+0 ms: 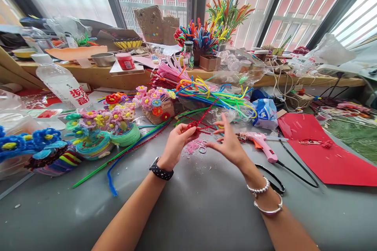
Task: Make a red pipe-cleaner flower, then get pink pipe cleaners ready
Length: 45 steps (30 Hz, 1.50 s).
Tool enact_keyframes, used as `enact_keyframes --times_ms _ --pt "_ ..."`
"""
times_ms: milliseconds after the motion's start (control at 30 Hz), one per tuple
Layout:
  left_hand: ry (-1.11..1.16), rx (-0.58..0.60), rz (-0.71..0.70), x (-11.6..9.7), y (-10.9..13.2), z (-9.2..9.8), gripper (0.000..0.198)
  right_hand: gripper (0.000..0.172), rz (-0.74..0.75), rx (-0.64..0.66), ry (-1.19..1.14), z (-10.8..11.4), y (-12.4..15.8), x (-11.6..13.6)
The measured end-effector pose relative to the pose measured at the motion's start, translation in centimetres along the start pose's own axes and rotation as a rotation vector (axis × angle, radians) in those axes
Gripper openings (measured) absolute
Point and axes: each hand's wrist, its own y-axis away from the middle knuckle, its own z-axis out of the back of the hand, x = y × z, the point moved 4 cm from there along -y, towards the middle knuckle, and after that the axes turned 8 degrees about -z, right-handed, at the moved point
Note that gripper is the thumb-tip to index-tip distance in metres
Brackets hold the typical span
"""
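Note:
Pinched between the thumb and fingers of my left hand is a bundle of red glittery pipe cleaners, twisted together at the grip, with loose ends pointing up and to the right. My right hand is just right of these ends, fingers spread and apart; whether a fingertip touches an end I cannot tell. Below and between the hands, small scissors lie on the grey table beside a little heap of pink clippings.
A pink glue gun with a black cord lies right, before a red sheet. Pipe-cleaner flower pots stand left near a tilted plastic bottle. Loose colourful pipe cleaners and a blue tissue pack are behind the hands.

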Motion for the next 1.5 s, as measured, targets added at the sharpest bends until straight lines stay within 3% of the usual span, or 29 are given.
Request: enact_keyframes --times_ms 67,167,267,400,533,667,867,1067,1233,1333,1500 --pt "0.043 0.013 0.036 0.2 0.1 -0.1 0.018 0.078 0.008 0.107 -0.025 -1.0 0.5 0.7" --pt "0.039 0.05 0.071 0.6 0.2 -0.3 0.016 0.036 0.0 0.134 -0.088 -1.7 0.9 1.3" --pt "-0.011 0.085 0.109 0.9 0.4 -0.6 0.018 0.025 -0.033 0.075 -0.2 -1.5 1.0 1.3" --pt "-0.075 0.09 0.14 0.9 0.5 -0.9 0.021 0.023 -0.086 0.054 -0.311 -1.2 0.8 0.9" --pt "-0.12 0.149 0.139 0.6 0.6 -1.1 0.03 0.024 -0.142 0.115 -0.338 -1.0 0.6 0.8" --pt "-0.113 0.215 0.151 0.8 0.6 -1.1 0.023 0.023 -0.193 0.148 -0.428 -1.0 0.5 0.7" --pt "0.032 0.132 0.16 1.2 0.6 -1.0 0.018 0.021 -0.229 0.14 -0.539 -1.0 0.5 1.0" --pt "0.029 0.019 0.119 1.1 0.7 -0.7 0.019 0.023 -0.197 0.179 -0.384 -1.4 0.6 0.8" --pt "0.02 0.108 0.142 1.2 0.5 -0.8 0.021 0.024 -0.194 0.126 -0.312 -1.1 0.7 0.5" --pt "0.006 0.109 0.123 1.1 0.5 -0.8 0.024 0.024 -0.224 0.121 -0.357 -1.2 0.7 0.5" --pt "0.004 0.009 0.057 1.1 0.8 -1.0 0.027 0.026 -0.347 0.073 -0.552 -2.6 1.2 0.0"
